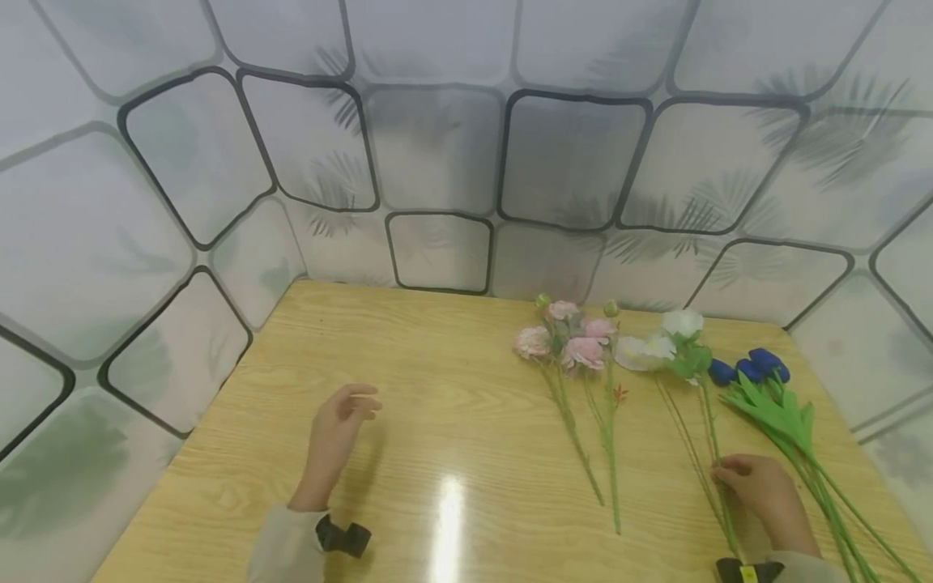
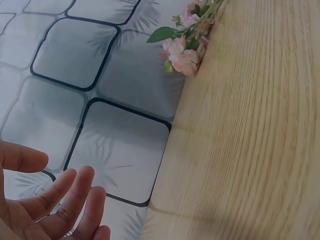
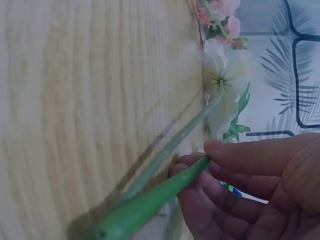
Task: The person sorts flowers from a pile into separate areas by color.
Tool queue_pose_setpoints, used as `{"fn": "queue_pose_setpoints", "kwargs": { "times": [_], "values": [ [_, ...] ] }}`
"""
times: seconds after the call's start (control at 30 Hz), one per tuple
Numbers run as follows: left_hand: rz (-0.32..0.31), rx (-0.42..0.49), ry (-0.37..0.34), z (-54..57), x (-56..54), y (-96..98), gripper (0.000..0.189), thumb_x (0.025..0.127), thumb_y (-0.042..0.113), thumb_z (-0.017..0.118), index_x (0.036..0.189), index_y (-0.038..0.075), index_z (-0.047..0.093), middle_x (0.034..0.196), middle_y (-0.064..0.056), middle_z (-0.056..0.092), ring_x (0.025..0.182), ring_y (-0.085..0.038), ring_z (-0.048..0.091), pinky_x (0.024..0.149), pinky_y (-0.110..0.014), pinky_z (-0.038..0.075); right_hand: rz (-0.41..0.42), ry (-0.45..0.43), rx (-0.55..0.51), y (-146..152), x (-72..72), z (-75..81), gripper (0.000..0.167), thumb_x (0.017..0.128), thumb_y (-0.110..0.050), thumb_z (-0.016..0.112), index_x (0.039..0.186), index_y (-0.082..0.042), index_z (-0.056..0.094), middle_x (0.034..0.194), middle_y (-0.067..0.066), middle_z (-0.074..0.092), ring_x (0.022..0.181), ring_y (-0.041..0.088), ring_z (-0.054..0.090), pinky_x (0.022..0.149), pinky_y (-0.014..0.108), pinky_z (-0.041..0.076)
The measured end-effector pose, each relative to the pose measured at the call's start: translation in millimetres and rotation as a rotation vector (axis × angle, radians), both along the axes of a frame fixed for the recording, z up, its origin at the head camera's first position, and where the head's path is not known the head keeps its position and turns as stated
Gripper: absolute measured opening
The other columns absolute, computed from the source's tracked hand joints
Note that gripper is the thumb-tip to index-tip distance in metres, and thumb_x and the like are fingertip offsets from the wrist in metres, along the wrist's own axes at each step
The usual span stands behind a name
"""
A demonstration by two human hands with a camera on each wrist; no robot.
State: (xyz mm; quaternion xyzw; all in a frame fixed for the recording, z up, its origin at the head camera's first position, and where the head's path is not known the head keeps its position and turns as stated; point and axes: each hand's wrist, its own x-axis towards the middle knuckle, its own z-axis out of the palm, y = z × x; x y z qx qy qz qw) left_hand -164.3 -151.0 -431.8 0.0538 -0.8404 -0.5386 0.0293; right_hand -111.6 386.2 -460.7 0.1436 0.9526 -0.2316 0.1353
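Note:
My right hand (image 1: 758, 486) pinches the green stem (image 3: 155, 200) of a white artificial flower (image 1: 683, 324) between thumb and fingers. Beside it lies a second white flower (image 1: 645, 353), whose thinner stem (image 3: 175, 137) runs alongside in the right wrist view. Over the left part of the table, my left hand (image 1: 342, 421) hovers with relaxed, slightly bent fingers and holds nothing. In the left wrist view its fingers (image 2: 82, 192) are spread apart. Pink flowers (image 1: 583, 353) on long stems lie between the two hands, nearer the right one.
Blue tulips (image 1: 761, 366) with green leaves lie at the table's right side, close by the right hand. A small reddish sprig (image 1: 620, 394) is near the pink stems. Patterned curtain-like walls (image 1: 437, 154) rise behind and beside the wooden table (image 1: 437, 364).

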Motion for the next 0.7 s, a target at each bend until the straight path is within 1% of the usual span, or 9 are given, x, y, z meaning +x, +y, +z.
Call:
{"fn": "queue_pose_setpoints", "kwargs": {
  "times": [0.1, 0.2, 0.3, 0.37, 0.47, 0.57, 0.63, 0.67, 0.7],
  "values": [
    [-0.003, 0.002, 0.016, -2.1, -0.7, 1.9, 0.022, 0.094, 0.012, 0.052, 0.111, 0.002, 0.062, 0.1, -0.017, 0.07, 0.086, -0.02, 0.065, 0.079, -0.028, 0.046, -0.01, -0.023, -0.02, 0.2, -0.3, 1.7, 0.056, 0.087, -0.041, 0.062, 0.112, 0.01, 0.06, 0.11, 0.031, 0.062, 0.097, 0.046, 0.058, 0.078, 0.052, 0.049],
    [-0.007, 0.015, 0.034, -4.1, -1.1, 3.4, 0.022, 0.093, 0.011, 0.053, 0.111, 0.002, 0.062, 0.099, -0.018, 0.07, 0.086, -0.023, 0.065, 0.078, -0.026, 0.046, -0.027, -0.053, -0.053, 0.6, -0.6, 4.6, 0.059, 0.089, -0.041, 0.06, 0.116, 0.011, 0.057, 0.109, 0.03, 0.063, 0.085, 0.034, 0.065, 0.075, 0.048, 0.051],
    [-0.015, 0.018, 0.045, -4.7, -1.3, 4.6, 0.022, 0.093, 0.01, 0.053, 0.111, 0.002, 0.062, 0.099, -0.019, 0.07, 0.087, -0.022, 0.065, 0.078, -0.026, 0.047, -0.035, -0.072, -0.073, 1.3, -1.3, 8.2, 0.059, 0.09, -0.039, 0.058, 0.118, 0.013, 0.053, 0.106, 0.029, 0.064, 0.079, 0.026, 0.066, 0.073, 0.047, 0.052],
    [-0.015, 0.013, 0.047, -4.7, -2.0, 5.6, 0.021, 0.093, 0.009, 0.052, 0.111, 0.003, 0.062, 0.099, -0.018, 0.07, 0.086, -0.021, 0.065, 0.078, -0.026, 0.048, -0.029, -0.067, -0.067, 1.4, -1.9, 11.4, 0.059, 0.092, -0.038, 0.056, 0.12, 0.014, 0.052, 0.104, 0.028, 0.065, 0.08, 0.027, 0.067, 0.074, 0.049, 0.052],
    [-0.014, 0.001, 0.05, -3.9, -3.7, 7.4, 0.021, 0.093, 0.009, 0.052, 0.111, 0.004, 0.062, 0.099, -0.018, 0.07, 0.086, -0.02, 0.064, 0.077, -0.026, 0.048, -0.009, -0.049, -0.042, 2.0, -4.1, 15.0, 0.061, 0.094, -0.041, 0.049, 0.122, 0.013, 0.05, 0.11, 0.031, 0.062, 0.089, 0.038, 0.064, 0.074, 0.05, 0.051],
    [-0.01, -0.031, 0.068, -3.7, -5.7, 11.5, 0.021, 0.094, 0.013, 0.053, 0.112, 0.005, 0.061, 0.101, -0.017, 0.069, 0.091, -0.025, 0.065, 0.082, -0.036, 0.053, 0.01, 0.018, -0.007, -3.5, -7.4, 20.8, 0.06, 0.097, -0.041, 0.042, 0.126, 0.012, 0.047, 0.117, 0.034, 0.057, 0.098, 0.047, 0.059, 0.073, 0.051, 0.051],
    [-0.01, -0.078, 0.11, -3.5, -6.5, 16.0, 0.023, 0.094, 0.016, 0.055, 0.113, 0.006, 0.061, 0.101, -0.017, 0.069, 0.095, -0.03, 0.065, 0.084, -0.044, 0.053, 0.023, 0.087, 0.019, -12.7, -10.8, 27.0, 0.061, 0.098, -0.041, 0.04, 0.128, 0.012, 0.046, 0.12, 0.035, 0.055, 0.103, 0.05, 0.056, 0.073, 0.052, 0.051],
    [-0.014, -0.118, 0.145, -3.8, -7.2, 18.8, 0.024, 0.093, 0.017, 0.056, 0.114, 0.006, 0.06, 0.101, -0.016, 0.069, 0.096, -0.031, 0.064, 0.084, -0.048, 0.053, 0.028, 0.121, 0.031, -19.0, -12.9, 30.9, 0.061, 0.099, -0.042, 0.039, 0.129, 0.011, 0.044, 0.121, 0.036, 0.054, 0.104, 0.051, 0.055, 0.074, 0.053, 0.05],
    [-0.023, -0.163, 0.191, -3.7, -7.8, 22.0, 0.026, 0.092, 0.018, 0.058, 0.115, 0.006, 0.059, 0.102, -0.016, 0.069, 0.097, -0.032, 0.064, 0.084, -0.05, 0.053, 0.034, 0.174, 0.049, -26.2, -14.7, 34.0, 0.06, 0.099, -0.04, 0.04, 0.13, 0.011, 0.043, 0.121, 0.036, 0.053, 0.105, 0.051, 0.054, 0.074, 0.055, 0.05]
  ]
}}
